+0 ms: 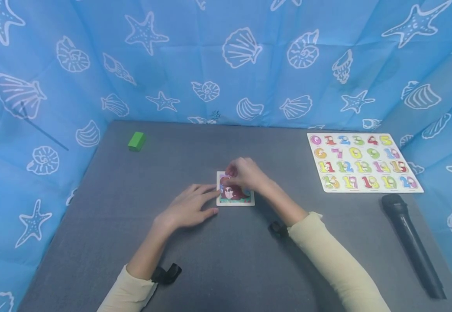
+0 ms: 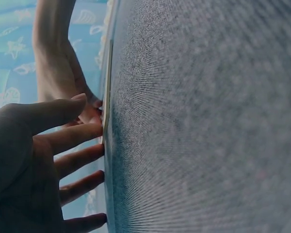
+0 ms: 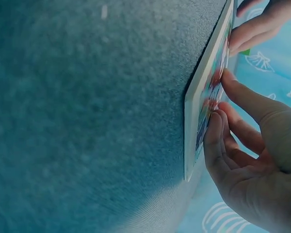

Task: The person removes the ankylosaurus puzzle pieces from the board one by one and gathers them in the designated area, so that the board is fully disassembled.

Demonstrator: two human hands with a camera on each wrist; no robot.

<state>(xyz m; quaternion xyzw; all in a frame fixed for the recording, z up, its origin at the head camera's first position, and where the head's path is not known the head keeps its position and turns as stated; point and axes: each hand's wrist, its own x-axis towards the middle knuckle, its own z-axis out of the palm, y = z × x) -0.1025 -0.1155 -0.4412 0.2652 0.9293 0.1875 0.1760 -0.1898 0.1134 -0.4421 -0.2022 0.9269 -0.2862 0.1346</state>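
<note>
Outspread left hand (image 1: 190, 206) touches tray (image 1: 235, 204); bent right hand (image 1: 246, 173) touches picture (image 1: 235, 195) inside, grip unclear.

Blue curtain (image 1: 195, 52) with white shell and starfish prints (image 1: 146, 33), grey tabletop (image 1: 171, 156), apparently cloth-covered

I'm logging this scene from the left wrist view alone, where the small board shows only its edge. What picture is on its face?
Observer: In the head view, the small board shows a figure with red hair.
Operator: Thanks. I also can't see what lies at the far left of the table, beyond the left hand. Anything there?
Observer: Yes, a green block lies near the far left corner.
</note>
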